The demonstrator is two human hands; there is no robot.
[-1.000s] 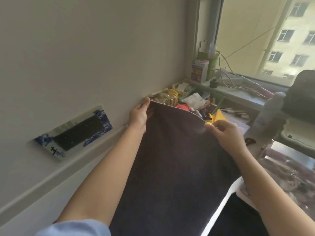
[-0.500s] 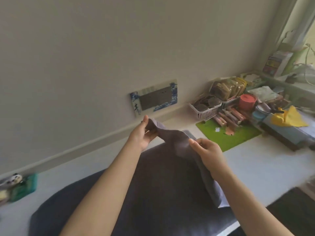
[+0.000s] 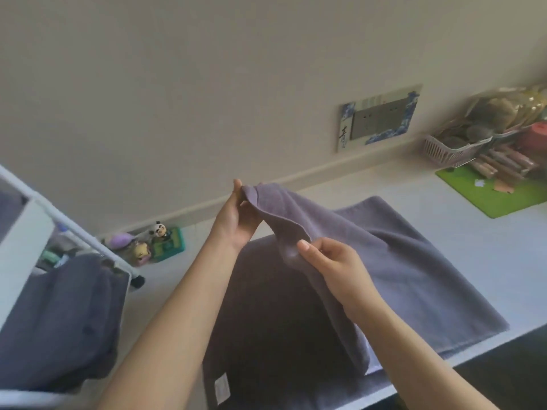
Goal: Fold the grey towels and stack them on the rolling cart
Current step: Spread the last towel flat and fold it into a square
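While both hands work above the white surface [image 3: 461, 232], the head view has the grey towel [image 3: 414, 276] spread flat with its near end hanging over the front edge, a white label [image 3: 221, 390] showing on that hanging part. The left hand [image 3: 233, 220] pinches one corner of the towel's top edge between thumb and fingers, lifted clear of the surface; the right hand [image 3: 331, 261] grips the same edge a little lower and nearer, so the cloth sags in a short fold between them. Behind the raised corner there's bare surface running back to the wall, and more open room to the right of the towel before the green mat [image 3: 488, 193]. On that mat lie brown sticks, and just behind them sits a white basket [image 3: 444, 152] of packed goods, well apart from the towel. A wall socket plate [image 3: 379, 119] with a blue-patterned frame sits above the skirting. Off to the left, small toy figures [image 3: 145, 247] stand against the wall, near the rolling cart [image 3: 26, 232], whose white frame crowds the left edge. More grey towels [image 3: 59, 321] lie bunched on it, close beside the left forearm.
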